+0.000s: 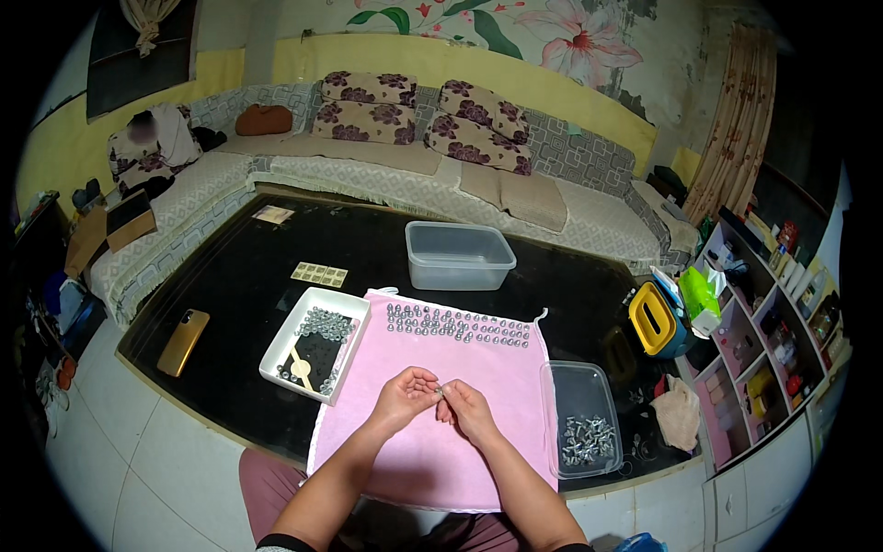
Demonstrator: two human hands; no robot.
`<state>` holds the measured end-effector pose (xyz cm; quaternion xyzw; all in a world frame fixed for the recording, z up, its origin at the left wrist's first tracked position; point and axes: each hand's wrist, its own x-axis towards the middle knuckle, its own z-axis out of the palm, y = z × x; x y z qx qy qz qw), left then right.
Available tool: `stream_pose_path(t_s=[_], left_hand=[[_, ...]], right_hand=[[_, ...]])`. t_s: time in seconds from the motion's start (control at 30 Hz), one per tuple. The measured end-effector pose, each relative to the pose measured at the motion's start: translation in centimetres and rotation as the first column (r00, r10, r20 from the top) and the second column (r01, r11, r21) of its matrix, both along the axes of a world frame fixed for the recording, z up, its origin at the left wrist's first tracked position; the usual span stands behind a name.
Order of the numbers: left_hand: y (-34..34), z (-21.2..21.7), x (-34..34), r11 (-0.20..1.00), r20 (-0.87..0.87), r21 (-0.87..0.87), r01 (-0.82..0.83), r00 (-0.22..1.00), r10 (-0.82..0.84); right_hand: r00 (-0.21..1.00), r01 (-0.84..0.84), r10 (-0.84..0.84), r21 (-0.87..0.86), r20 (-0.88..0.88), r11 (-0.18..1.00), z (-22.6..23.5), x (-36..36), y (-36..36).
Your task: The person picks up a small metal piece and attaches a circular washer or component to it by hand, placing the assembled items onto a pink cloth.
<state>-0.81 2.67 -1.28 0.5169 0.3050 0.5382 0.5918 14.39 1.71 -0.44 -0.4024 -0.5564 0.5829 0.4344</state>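
My left hand (405, 394) and my right hand (467, 409) meet over a pink cloth (432, 460) on a black table. Between their fingertips they pinch one small metal part (439, 390), too small to name. Rows of small metal pieces (457, 324) lie along the cloth's far edge. A white tray (349, 302) left of the cloth holds several metal rings and a small stick. A clear tub (582, 382) right of the cloth holds several small screws (587, 438).
An empty clear tub (459, 255) stands beyond the cloth. A gold phone (183, 341) lies at the table's left edge, small cards (319, 273) farther in. A yellow tissue box (655, 317) sits right. A sofa with cushions runs behind; a person sits far left.
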Motion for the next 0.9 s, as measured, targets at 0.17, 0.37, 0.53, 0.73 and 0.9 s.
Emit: stream_pose_path(t_s=[0.17,0.37,0.53,0.73,0.9], left_hand=[[-0.07,0.38,-0.12,1.0,-0.01,-0.001,-0.014,1.0,0.014],[0.03,0.08,-0.19,1.0,0.032,-0.006,0.007,0.999,-0.007],[0.12,-0.01,-0.16,0.999,0.089,-0.03,0.027,0.996,-0.024],[-0.06,0.32,-0.13,1.0,0.073,-0.024,-0.005,0.997,0.007],[0.06,0.13,-0.19,1.0,0.037,-0.022,0.005,0.999,-0.004]], right_hand=[[0.999,0.028,-0.028,0.01,0.019,1.0,0.3,-0.19,-0.16],[1.0,-0.005,0.005,0.003,0.005,1.0,0.19,0.04,-0.02],[0.999,-0.051,0.051,-0.005,-0.003,0.999,0.17,0.23,0.09],[1.0,-0.005,0.005,-0.003,-0.012,1.0,0.86,-0.14,-0.23],[0.998,-0.066,0.066,-0.014,-0.004,0.998,0.06,0.23,0.11]])
